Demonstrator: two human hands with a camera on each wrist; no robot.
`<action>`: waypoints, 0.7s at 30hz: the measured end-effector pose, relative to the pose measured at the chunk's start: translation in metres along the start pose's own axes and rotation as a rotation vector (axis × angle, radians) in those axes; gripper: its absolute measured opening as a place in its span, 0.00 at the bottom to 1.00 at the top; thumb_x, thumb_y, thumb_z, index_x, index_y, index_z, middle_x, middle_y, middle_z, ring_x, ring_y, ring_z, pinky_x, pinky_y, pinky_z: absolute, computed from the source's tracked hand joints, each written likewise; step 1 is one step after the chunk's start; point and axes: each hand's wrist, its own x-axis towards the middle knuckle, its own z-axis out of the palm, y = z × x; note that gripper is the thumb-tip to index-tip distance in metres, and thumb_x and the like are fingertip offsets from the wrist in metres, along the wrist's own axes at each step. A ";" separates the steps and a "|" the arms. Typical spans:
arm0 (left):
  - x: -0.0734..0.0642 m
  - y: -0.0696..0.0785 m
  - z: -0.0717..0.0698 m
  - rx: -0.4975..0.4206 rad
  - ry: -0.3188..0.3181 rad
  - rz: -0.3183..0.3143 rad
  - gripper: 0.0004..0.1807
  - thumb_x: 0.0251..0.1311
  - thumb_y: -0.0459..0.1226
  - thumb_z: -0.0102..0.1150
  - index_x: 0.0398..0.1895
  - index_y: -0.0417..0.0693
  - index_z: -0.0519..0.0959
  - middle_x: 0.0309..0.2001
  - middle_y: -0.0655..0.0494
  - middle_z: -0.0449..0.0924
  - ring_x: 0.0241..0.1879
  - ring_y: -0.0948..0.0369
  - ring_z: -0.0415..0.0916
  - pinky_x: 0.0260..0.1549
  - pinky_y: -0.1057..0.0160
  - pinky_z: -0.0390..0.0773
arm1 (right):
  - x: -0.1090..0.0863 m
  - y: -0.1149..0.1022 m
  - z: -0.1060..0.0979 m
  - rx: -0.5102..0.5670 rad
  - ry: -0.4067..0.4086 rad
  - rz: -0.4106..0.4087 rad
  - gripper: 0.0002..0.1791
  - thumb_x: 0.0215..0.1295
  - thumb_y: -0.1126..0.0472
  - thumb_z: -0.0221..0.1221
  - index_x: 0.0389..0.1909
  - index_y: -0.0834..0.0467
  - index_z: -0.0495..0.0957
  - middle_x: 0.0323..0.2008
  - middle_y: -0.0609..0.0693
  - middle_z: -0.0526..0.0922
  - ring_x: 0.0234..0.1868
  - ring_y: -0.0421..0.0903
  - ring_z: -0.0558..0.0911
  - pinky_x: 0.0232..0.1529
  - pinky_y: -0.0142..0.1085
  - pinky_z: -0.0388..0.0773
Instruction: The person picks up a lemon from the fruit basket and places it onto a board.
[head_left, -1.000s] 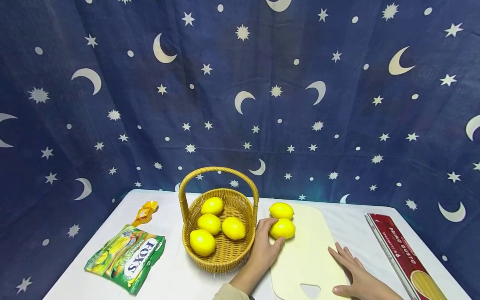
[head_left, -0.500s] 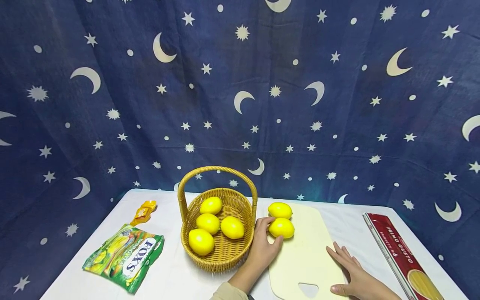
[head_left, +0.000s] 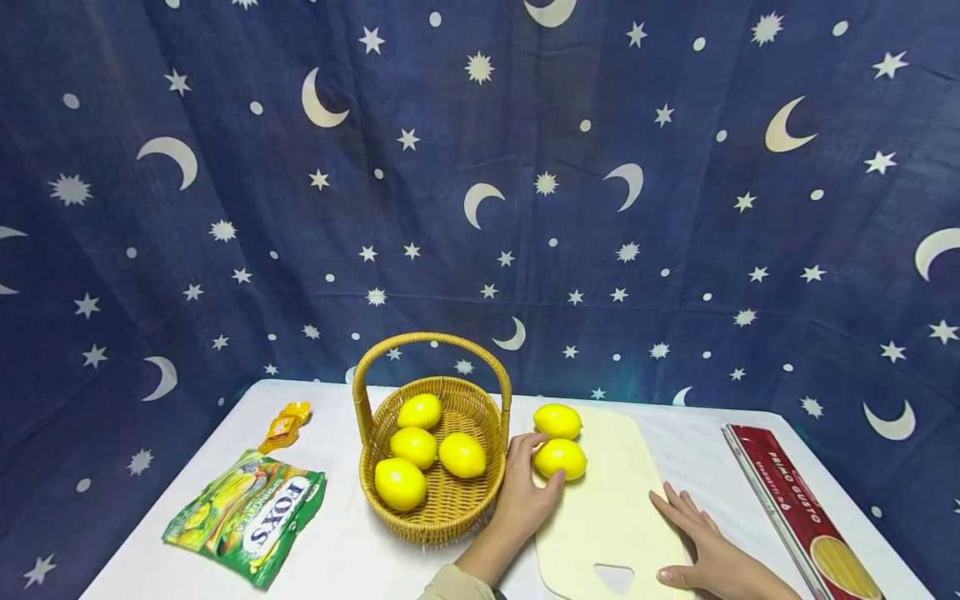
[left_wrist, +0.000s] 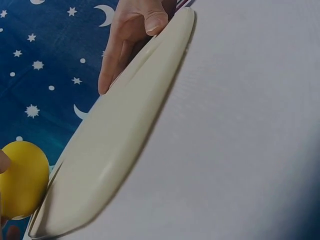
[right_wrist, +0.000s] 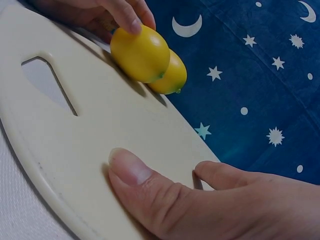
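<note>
Thumb and fingers of the left hand [head_left: 527, 493] pinch a lemon [head_left: 564, 461] at 10 o'clock on the board [head_left: 611, 517]; a second lemon [head_left: 557, 422] sits just beyond, at 12. The right hand [head_left: 705, 542], fingers spread, rests at the board's 4 o'clock. The basket [head_left: 429, 530] stands at the pinched lemon's 9 o'clock.

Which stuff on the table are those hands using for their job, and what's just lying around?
Seems part of the job:
nearer lemon, held by the left hand
farther lemon, beside it
chopping board, with the right hand at its edge
probably the basket holding four lemons

Just lying about:
green FOX'S bag
small orange packet
red spaghetti pack
</note>
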 end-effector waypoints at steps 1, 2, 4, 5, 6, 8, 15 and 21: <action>0.000 0.000 0.000 0.002 0.004 0.011 0.26 0.50 0.35 0.65 0.55 0.46 0.72 0.53 0.57 0.70 0.58 0.59 0.68 0.62 0.58 0.69 | 0.000 0.000 0.000 0.002 -0.001 -0.003 0.60 0.41 0.49 0.72 0.72 0.65 0.50 0.72 0.72 0.36 0.69 0.72 0.26 0.60 0.67 0.13; -0.001 0.000 0.000 0.004 0.008 0.021 0.26 0.49 0.35 0.65 0.55 0.46 0.72 0.54 0.57 0.70 0.58 0.59 0.68 0.62 0.58 0.69 | 0.000 0.000 0.000 0.004 0.000 -0.003 0.60 0.41 0.49 0.72 0.72 0.64 0.49 0.72 0.72 0.36 0.69 0.72 0.26 0.60 0.66 0.12; -0.001 0.000 0.000 0.010 0.014 0.038 0.26 0.49 0.35 0.64 0.55 0.46 0.72 0.54 0.57 0.70 0.58 0.59 0.68 0.62 0.57 0.68 | 0.000 0.000 0.001 0.003 -0.002 -0.001 0.60 0.42 0.49 0.72 0.72 0.64 0.49 0.72 0.71 0.36 0.69 0.72 0.26 0.60 0.66 0.11; -0.001 0.000 0.000 0.015 0.015 0.048 0.26 0.48 0.35 0.64 0.55 0.46 0.72 0.54 0.57 0.69 0.58 0.59 0.68 0.62 0.58 0.68 | 0.000 0.000 0.000 0.001 -0.002 -0.005 0.60 0.42 0.49 0.72 0.72 0.64 0.49 0.72 0.71 0.36 0.69 0.72 0.26 0.60 0.65 0.12; -0.001 0.000 0.000 0.020 0.015 0.057 0.27 0.48 0.35 0.65 0.55 0.46 0.72 0.54 0.58 0.69 0.58 0.60 0.68 0.62 0.58 0.68 | 0.000 0.001 0.001 -0.002 0.001 -0.020 0.59 0.42 0.49 0.72 0.72 0.65 0.50 0.71 0.72 0.36 0.69 0.73 0.26 0.60 0.66 0.12; -0.001 0.000 -0.001 0.037 0.020 0.076 0.27 0.47 0.36 0.65 0.55 0.47 0.73 0.54 0.58 0.69 0.58 0.60 0.69 0.62 0.58 0.68 | 0.000 0.000 0.001 -0.003 0.004 -0.035 0.59 0.43 0.49 0.72 0.72 0.65 0.50 0.71 0.73 0.36 0.69 0.73 0.27 0.60 0.65 0.12; -0.001 0.005 -0.003 0.115 0.029 0.172 0.27 0.47 0.37 0.66 0.54 0.47 0.73 0.55 0.57 0.69 0.58 0.59 0.70 0.62 0.57 0.69 | 0.001 -0.001 0.000 -0.009 0.003 -0.058 0.57 0.44 0.51 0.71 0.71 0.66 0.50 0.71 0.74 0.36 0.68 0.74 0.27 0.60 0.66 0.13; -0.001 0.023 -0.012 0.235 0.008 0.294 0.27 0.48 0.40 0.67 0.55 0.50 0.73 0.55 0.59 0.71 0.57 0.62 0.71 0.58 0.62 0.72 | 0.002 -0.002 0.000 -0.028 -0.010 0.011 0.59 0.43 0.49 0.72 0.72 0.65 0.49 0.71 0.73 0.35 0.69 0.72 0.26 0.60 0.68 0.15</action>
